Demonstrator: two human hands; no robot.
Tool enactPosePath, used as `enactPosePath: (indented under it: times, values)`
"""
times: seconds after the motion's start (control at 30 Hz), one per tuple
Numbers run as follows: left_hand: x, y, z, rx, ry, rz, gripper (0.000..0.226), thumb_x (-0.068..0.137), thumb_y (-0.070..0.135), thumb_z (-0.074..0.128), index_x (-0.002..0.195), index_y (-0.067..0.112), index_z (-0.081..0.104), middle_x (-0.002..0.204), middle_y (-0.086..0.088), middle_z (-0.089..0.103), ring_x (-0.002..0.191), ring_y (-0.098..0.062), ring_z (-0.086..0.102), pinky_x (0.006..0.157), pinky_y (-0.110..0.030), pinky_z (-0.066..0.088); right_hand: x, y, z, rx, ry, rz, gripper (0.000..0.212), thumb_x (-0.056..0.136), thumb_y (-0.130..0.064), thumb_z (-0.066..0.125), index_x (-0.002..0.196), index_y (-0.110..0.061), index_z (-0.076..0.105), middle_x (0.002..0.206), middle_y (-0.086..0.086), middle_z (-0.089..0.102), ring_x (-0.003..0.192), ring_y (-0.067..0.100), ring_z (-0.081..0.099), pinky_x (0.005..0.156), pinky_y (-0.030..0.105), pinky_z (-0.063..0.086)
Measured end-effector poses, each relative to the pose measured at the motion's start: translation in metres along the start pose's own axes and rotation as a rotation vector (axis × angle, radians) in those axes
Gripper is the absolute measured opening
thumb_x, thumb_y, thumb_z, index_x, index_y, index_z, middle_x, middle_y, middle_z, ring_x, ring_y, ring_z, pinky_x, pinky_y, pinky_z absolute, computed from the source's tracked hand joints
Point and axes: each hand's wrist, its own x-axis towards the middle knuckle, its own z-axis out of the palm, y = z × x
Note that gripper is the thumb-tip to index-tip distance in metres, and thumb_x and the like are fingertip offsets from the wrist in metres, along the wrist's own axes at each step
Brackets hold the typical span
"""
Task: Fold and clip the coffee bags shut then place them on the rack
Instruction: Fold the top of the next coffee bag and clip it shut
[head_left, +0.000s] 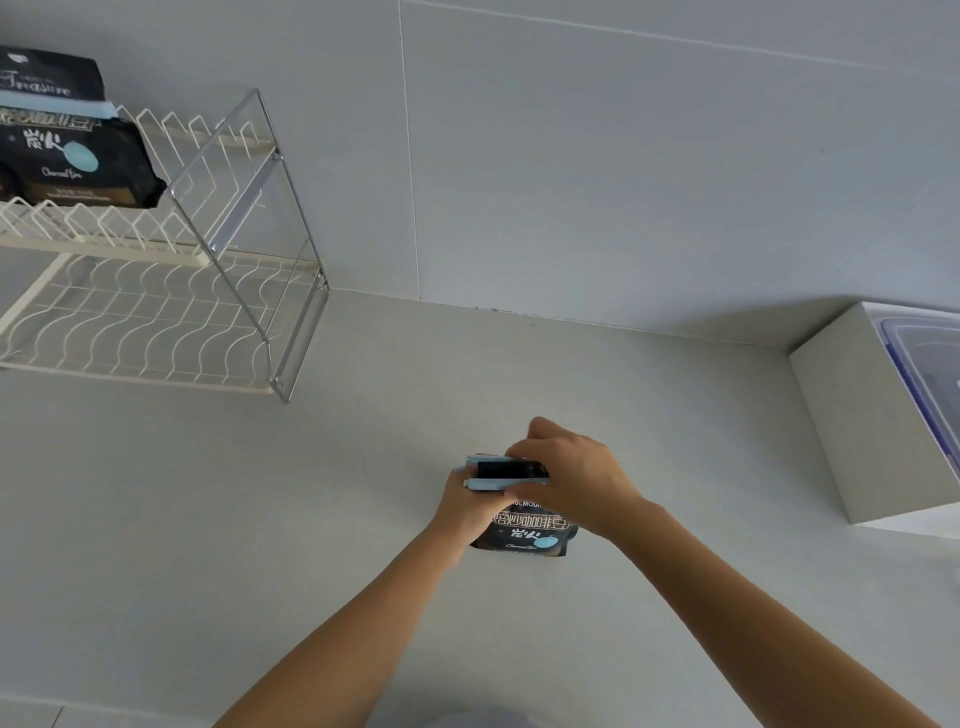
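A black coffee bag (530, 532) stands on the grey counter (260, 519), its top folded over. A light blue clip (485, 484) sits across that fold. My left hand (467, 506) holds the bag's left side just under the clip. My right hand (566, 470) curls over the folded top and the clip's right end. On the upper shelf of the white wire rack (156, 312) at the far left lie two black coffee bags (67, 156), and a blue clip (57, 110) shows across the nearer one.
A white box (852, 426) with a clear, blue-rimmed lid (924, 374) stands at the right against the tiled wall (623, 156). The rack's lower shelf holds nothing in view.
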Motion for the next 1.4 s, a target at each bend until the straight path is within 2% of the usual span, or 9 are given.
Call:
enactPosePath:
  times: [0.3, 0.5, 0.67, 0.87, 1.07, 1.13, 1.23, 1.3, 1.4]
  values:
    - [0.000, 0.003, 0.002, -0.045, 0.020, 0.068, 0.016, 0.069, 0.008, 0.072, 0.071, 0.024, 0.070, 0.066, 0.008, 0.069, 0.062, -0.004, 0.061, 0.056, -0.018, 0.046, 0.008, -0.005, 0.001, 0.061, -0.048, -0.143, 0.026, 0.088, -0.027, 0.057, 0.114, -0.021, 0.057, 0.105, -0.004, 0.057, 0.096, 0.015, 0.050, 0.075, 0.030, 0.044]
    - [-0.005, 0.010, 0.002, -0.005, 0.003, 0.123, 0.012, 0.064, 0.018, 0.066, 0.064, 0.030, 0.066, 0.059, 0.012, 0.065, 0.060, -0.001, 0.059, 0.054, -0.013, 0.043, 0.012, -0.012, 0.004, 0.049, -0.032, -0.162, 0.022, 0.090, -0.028, 0.052, 0.110, -0.019, 0.057, 0.098, -0.002, 0.056, 0.092, 0.016, 0.050, 0.074, 0.028, 0.042]
    - [-0.003, 0.005, 0.001, 0.052, 0.043, 0.047, 0.031, 0.071, -0.002, 0.059, 0.060, 0.026, 0.055, 0.045, 0.016, 0.056, 0.043, 0.006, 0.047, 0.046, -0.011, 0.035, 0.017, -0.023, 0.009, 0.032, -0.054, -0.173, 0.026, 0.090, -0.030, 0.054, 0.112, -0.018, 0.058, 0.098, 0.001, 0.055, 0.091, 0.017, 0.050, 0.069, 0.033, 0.044]
    - [-0.005, 0.008, 0.002, 0.031, 0.062, 0.023, 0.035, 0.073, -0.011, 0.054, 0.059, 0.021, 0.054, 0.045, 0.012, 0.055, 0.042, 0.004, 0.045, 0.043, -0.009, 0.035, 0.015, -0.025, 0.012, 0.025, -0.036, -0.120, 0.026, 0.090, -0.031, 0.055, 0.113, -0.020, 0.061, 0.102, 0.001, 0.057, 0.096, 0.017, 0.051, 0.070, 0.032, 0.045]
    - [-0.014, 0.011, 0.001, 0.024, 0.004, 0.056, 0.031, 0.066, 0.004, 0.048, 0.054, 0.031, 0.054, 0.043, 0.015, 0.048, 0.044, -0.001, 0.038, 0.042, -0.009, 0.029, 0.018, -0.027, 0.015, 0.006, -0.049, -0.073, 0.021, 0.092, -0.031, 0.048, 0.107, -0.025, 0.063, 0.100, -0.005, 0.058, 0.094, 0.016, 0.055, 0.067, 0.031, 0.043]
    - [-0.017, 0.010, -0.003, -0.037, -0.023, 0.067, 0.025, 0.067, 0.009, 0.051, 0.068, 0.032, 0.059, 0.057, 0.016, 0.057, 0.052, 0.003, 0.050, 0.049, -0.007, 0.036, 0.017, -0.027, 0.016, 0.007, -0.041, -0.069, 0.022, 0.093, -0.032, 0.047, 0.109, -0.029, 0.062, 0.098, -0.007, 0.058, 0.090, 0.014, 0.056, 0.064, 0.030, 0.042]
    - [-0.024, -0.004, -0.013, -0.154, 0.042, 0.041, 0.031, 0.076, 0.014, 0.064, 0.106, 0.016, 0.056, 0.100, -0.002, 0.065, 0.092, -0.008, 0.063, 0.076, -0.021, 0.049, 0.016, -0.025, 0.019, -0.008, 0.011, -0.055, 0.020, 0.092, -0.035, 0.048, 0.104, -0.030, 0.062, 0.091, -0.008, 0.056, 0.082, 0.015, 0.057, 0.058, 0.028, 0.035]
    - [-0.031, -0.010, -0.023, -0.144, 0.213, 0.058, 0.036, 0.073, 0.024, 0.068, 0.106, 0.017, 0.055, 0.107, -0.002, 0.065, 0.101, -0.010, 0.062, 0.085, -0.028, 0.049, 0.015, -0.025, 0.022, -0.024, 0.037, -0.052, 0.019, 0.091, -0.038, 0.049, 0.100, -0.029, 0.063, 0.088, -0.008, 0.055, 0.078, 0.014, 0.055, 0.056, 0.026, 0.031]
    - [-0.037, -0.009, -0.032, -0.029, 0.310, 0.183, 0.014, 0.074, 0.026, 0.069, 0.084, 0.022, 0.060, 0.085, 0.007, 0.069, 0.087, -0.009, 0.065, 0.080, -0.022, 0.049, 0.013, -0.027, 0.025, -0.025, 0.068, -0.057, 0.025, 0.091, -0.048, 0.047, 0.095, -0.029, 0.063, 0.080, -0.010, 0.049, 0.068, 0.009, 0.042, 0.052, 0.025, 0.026]
